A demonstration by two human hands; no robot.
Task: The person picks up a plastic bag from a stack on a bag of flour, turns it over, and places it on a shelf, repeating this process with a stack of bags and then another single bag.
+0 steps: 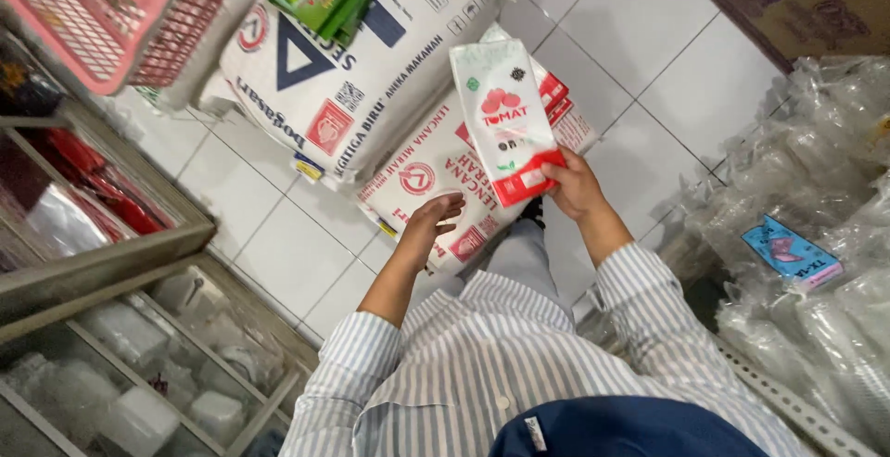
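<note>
**Pouch held by one corner over the flour sacks**

Risk here, as we judge it, lies in the grip. We hold the white-and-red pouch point(507, 121) only at its lower red end, pinched by our right hand point(573, 186), while most of its length stands free above the fingers. If the pouch is full, that weight could lever it out of the pinch, and it would drop onto the white sacks point(371, 77) stacked on the tiled floor point(640, 68) below. A corner landing might split a seam. Our left hand point(432, 214) offers no backup: it hovers beside the pouch, not touching it. The aisle is also tight, with the glass-fronted cabinet point(120, 262) on one side and piles of clear plastic bags point(816, 197) on the other, so a quick grab could knock an elbow into either.

As for pose, both forearms reach forward from rolled striped sleeves. The right wrist is bent inward, thumb and fingers closed on the pouch's bottom edge, tilting the pouch slightly leftward. The left hand is open, fingers loosely curled and spread, empty. The two hands sit near each other but apart.
</note>
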